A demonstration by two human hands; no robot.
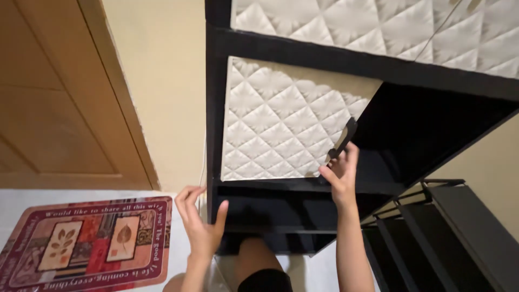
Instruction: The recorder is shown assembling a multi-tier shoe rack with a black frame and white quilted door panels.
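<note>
A black cabinet (303, 54) fills the upper right, with white quilted-pattern doors. My right hand (340, 173) reaches up and grips the black handle (343, 140) at the lower right edge of the middle door (275, 124), which stands swung partly outward over a dark compartment. My left hand (201, 219) rests with fingers spread against the cabinet's lower left corner, beside an open low shelf (281, 211). My knee (257, 259) shows below, between my arms.
A red patterned doormat (86, 243) lies on the pale floor at lower left. A wooden door (59, 97) and a cream wall (167, 92) stand to the left. A black slatted rack (448, 232) sits at lower right.
</note>
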